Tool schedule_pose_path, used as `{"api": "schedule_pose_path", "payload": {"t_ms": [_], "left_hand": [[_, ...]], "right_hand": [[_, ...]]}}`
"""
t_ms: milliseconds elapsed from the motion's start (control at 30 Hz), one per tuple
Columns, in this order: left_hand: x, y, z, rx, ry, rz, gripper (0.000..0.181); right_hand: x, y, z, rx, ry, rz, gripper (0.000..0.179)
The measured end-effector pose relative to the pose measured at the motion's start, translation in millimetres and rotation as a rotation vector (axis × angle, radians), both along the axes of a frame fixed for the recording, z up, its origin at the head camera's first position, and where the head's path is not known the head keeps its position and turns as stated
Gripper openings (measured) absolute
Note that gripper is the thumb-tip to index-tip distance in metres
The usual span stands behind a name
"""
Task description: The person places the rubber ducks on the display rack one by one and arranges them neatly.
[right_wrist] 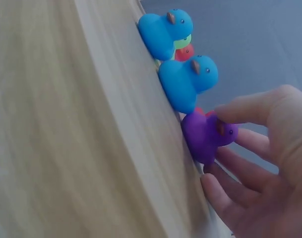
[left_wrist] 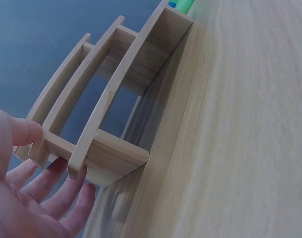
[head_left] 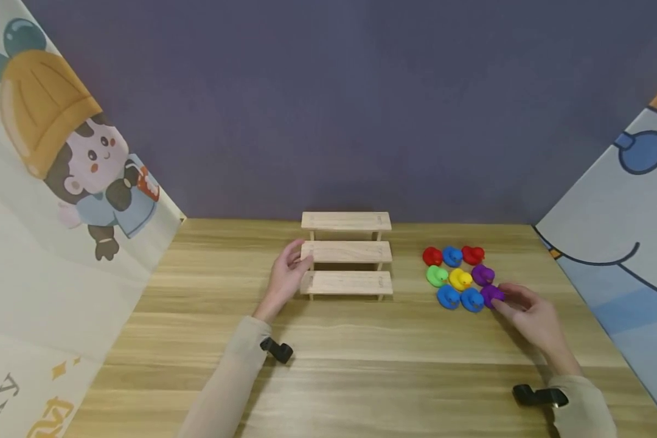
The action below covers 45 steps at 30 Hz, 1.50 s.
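A three-tier wooden step shelf (head_left: 346, 282) stands on the table against the dark back panel. My left hand (head_left: 288, 274) holds its left end; in the left wrist view the thumb lies against one plank and the fingers (left_wrist: 64, 196) curl at the plank ends. To the right, small rubber ducks sit in three rows. At the near right corner my right hand (head_left: 533, 319) pinches a purple duck (right_wrist: 203, 136) between thumb and fingers, the duck still on the table. Beside it are two blue ducks (right_wrist: 178, 84), one right next to it.
Behind these are a second purple duck (head_left: 483, 275), a yellow duck (head_left: 460, 279), a green duck (head_left: 437, 276), two red ducks (head_left: 432, 256) and another blue duck (head_left: 452, 256). The wood-grain table (head_left: 383, 365) meets printed side panels (head_left: 60, 243) at left and right.
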<state>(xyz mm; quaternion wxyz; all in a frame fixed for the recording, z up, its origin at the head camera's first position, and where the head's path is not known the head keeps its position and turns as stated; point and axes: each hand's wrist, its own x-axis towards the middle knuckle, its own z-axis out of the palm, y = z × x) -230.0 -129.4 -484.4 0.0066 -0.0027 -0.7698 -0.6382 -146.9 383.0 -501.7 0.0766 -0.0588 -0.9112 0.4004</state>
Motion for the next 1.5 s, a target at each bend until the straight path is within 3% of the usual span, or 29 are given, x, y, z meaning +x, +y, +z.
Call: {"api": "schedule_pose_path", "payload": {"t_ms": [267,700,1133,1500], "left_hand": [[2.2,1.2,-7.4,0.014,-0.005,0.001,0.060],[-0.2,2.0,-7.9,0.017,0.016,-0.006,0.059],[-0.4,-0.4,-4.7,0.019,0.003,0.002,0.058],[-2.6,-1.7,-6.7,0.035,0.016,-0.017,0.057]], "right_hand": [[1.2,-1,-7.1,0.054,-0.003,-0.011,0.049],[2.2,-1,-5.1,0.072,-0.039,-0.015,0.052],[-5.6,-3,15.5,0.052,-0.102,0.025,0.062],[-12.7,-15,43.3,0.062,-0.051,0.051,0.064]]}}
